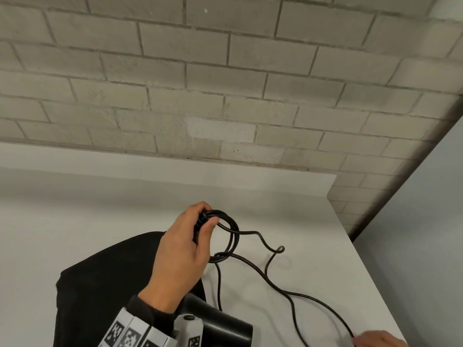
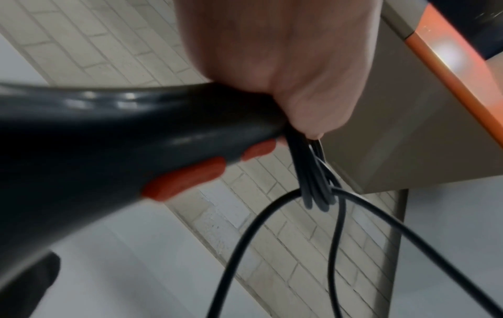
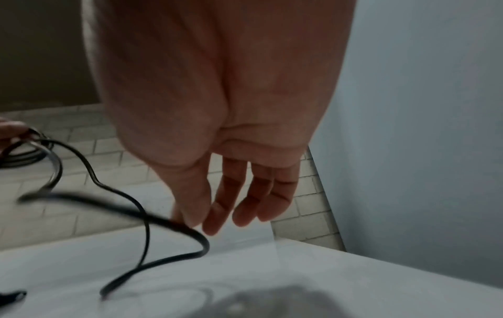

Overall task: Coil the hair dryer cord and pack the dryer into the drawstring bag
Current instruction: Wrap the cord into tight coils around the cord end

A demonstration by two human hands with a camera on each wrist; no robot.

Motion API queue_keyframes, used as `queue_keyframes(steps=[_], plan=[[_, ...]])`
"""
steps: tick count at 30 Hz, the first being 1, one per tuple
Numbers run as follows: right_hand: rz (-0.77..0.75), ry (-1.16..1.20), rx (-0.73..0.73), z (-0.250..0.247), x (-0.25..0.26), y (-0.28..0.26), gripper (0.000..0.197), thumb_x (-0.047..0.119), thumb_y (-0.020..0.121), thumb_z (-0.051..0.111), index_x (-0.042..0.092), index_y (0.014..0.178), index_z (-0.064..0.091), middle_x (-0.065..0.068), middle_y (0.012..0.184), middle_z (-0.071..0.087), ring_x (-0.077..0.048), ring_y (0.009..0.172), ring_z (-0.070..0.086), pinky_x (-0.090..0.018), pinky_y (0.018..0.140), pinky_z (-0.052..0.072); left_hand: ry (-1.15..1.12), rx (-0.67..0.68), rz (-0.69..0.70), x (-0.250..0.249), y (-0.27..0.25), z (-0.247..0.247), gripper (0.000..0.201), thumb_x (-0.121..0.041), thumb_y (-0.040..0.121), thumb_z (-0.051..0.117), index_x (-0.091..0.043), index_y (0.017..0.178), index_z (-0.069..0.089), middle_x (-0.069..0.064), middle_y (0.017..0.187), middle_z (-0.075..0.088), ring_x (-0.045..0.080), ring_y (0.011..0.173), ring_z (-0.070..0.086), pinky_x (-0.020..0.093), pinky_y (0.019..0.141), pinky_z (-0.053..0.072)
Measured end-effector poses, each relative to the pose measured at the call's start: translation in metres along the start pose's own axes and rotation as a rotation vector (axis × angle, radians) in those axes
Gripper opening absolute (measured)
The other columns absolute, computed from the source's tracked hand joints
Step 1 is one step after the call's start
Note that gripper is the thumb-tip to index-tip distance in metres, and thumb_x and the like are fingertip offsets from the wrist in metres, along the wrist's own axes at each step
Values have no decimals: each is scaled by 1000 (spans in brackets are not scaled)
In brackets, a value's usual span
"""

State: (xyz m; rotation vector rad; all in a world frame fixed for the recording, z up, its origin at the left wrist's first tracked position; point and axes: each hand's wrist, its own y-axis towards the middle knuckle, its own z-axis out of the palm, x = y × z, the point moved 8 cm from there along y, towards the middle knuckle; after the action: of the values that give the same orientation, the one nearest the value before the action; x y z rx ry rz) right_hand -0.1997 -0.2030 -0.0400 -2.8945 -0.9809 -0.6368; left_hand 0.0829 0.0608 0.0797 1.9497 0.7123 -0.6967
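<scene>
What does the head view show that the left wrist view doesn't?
Head view only: the black fabric drawstring bag on the white table, and the right hand at the trailing cord. Left wrist view only: orange buttons on the black hair dryer. Both: the left hand gripping the coiled black cord.

Black cord: few loops bunched at 12 o'clock, rest trailing slack over table toward 4 o'clock. Black dryer, orange buttons, at 6 o'clock. Black bag, apparently flat, at 8 o'clock.
</scene>
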Motion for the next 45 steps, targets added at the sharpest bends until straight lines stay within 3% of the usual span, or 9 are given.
queue_keyframes(steps=[2,6,11,22,26,30,34,40,45], plan=[[-200,-25,-92,-27,36,-2,72,-13,79,39,50,102,65,29,116,58,1,107,54,8,86,26,19,20,3,-2,-2,7,27,-45,94,44,-27,109,56,-19,85,59,3,84,59,8,70,44],[-393,473,-117,-35,123,-23,17,34,77,58,40,90,66,21,95,65,3,82,60,-6,66,44,35,23,13,-4,-3,8,25,-43,94,45,-27,110,55,-19,83,58,1,81,57,7,68,43],[-405,609,231,2,228,-33,32,64,78,50,44,101,60,22,99,66,8,95,57,-7,78,44,46,-6,34,-8,-9,0,21,-41,94,45,-29,109,53,-18,85,58,0,79,57,8,67,42],[-624,1041,115,-58,167,-39,34,-4,80,52,24,81,72,6,56,62,-10,44,54,-13,52,45,3,-98,-36,4,-8,-16,29,-42,94,45,-22,111,57,-14,85,59,6,81,57,13,69,45],[-362,1076,-42,-59,70,-19,45,-14,76,42,18,75,73,-3,57,64,-14,53,64,-15,60,52,-9,-106,-56,7,-6,-17,33,-45,93,43,-22,112,56,-14,87,59,9,84,58,16,68,47],[5,1051,-21,-29,-2,3,41,40,96,51,14,68,68,-15,69,67,-29,62,58,-18,59,48,-7,-82,-37,4,-7,-13,31,-43,93,45,-22,114,56,-14,87,59,7,84,58,18,71,48],[187,779,-41,-3,-16,6,45,-4,82,64,41,79,70,-17,93,68,-18,75,63,-3,51,42,-5,-75,-24,3,-7,-11,31,-43,93,45,-21,114,56,-14,87,60,7,84,58,14,70,46],[-75,475,-254,-14,82,-1,45,12,79,69,19,122,56,-2,122,57,-24,112,49,-36,95,41,15,12,48,-12,-13,2,23,-45,97,43,-29,109,54,-20,87,57,2,79,58,9,65,44],[-538,538,-99,-25,189,-5,41,38,90,58,35,130,48,18,138,45,-1,134,37,-9,105,28,20,40,62,-14,-16,5,26,-46,96,42,-27,110,54,-21,90,57,1,84,58,5,68,42]])
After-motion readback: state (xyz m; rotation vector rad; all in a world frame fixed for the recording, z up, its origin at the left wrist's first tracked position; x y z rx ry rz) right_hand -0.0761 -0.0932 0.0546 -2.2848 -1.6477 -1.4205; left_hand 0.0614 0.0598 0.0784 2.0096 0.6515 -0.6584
